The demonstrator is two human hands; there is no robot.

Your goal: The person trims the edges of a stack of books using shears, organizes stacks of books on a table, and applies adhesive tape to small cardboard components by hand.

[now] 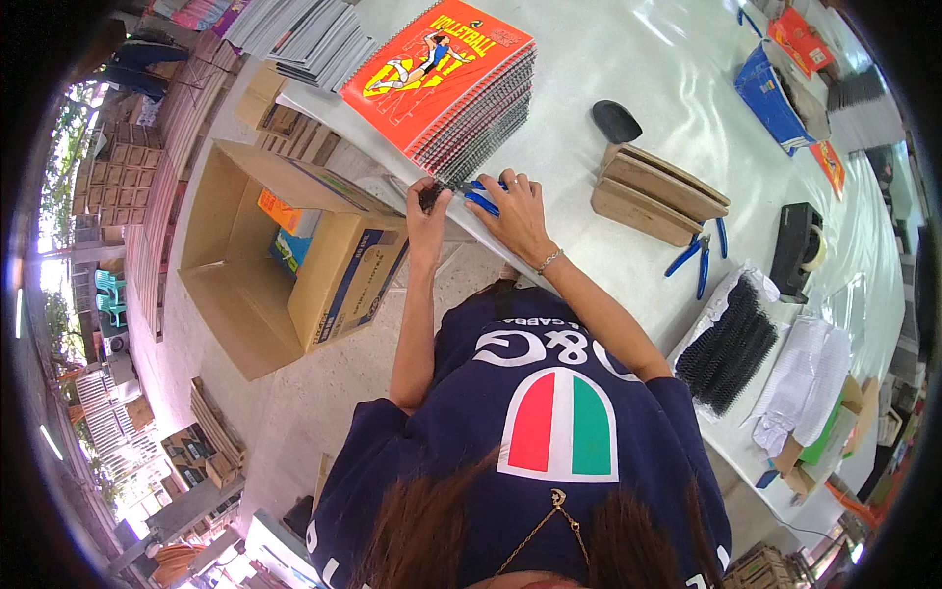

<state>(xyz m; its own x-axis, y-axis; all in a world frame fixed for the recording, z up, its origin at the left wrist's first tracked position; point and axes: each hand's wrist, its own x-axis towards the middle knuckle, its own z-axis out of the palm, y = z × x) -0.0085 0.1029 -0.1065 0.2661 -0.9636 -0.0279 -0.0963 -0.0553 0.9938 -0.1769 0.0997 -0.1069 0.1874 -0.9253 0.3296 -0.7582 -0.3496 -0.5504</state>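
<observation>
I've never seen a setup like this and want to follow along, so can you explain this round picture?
There's no machine here, just a person's two bare hands. The single picture comes from a wide fisheye camera on the person's head, looking down, so straight edges bend near the rim.

The left hand pinches a small dark thing, too small to make out clearly. The right hand holds blue-handled pliers.

On the pale table are a stack of spiral notebooks with a red cover on top, a wooden holder, a second pair of pliers, a black tape dispenser and a pile of black coils. An open cardboard box stands to the left.
</observation>
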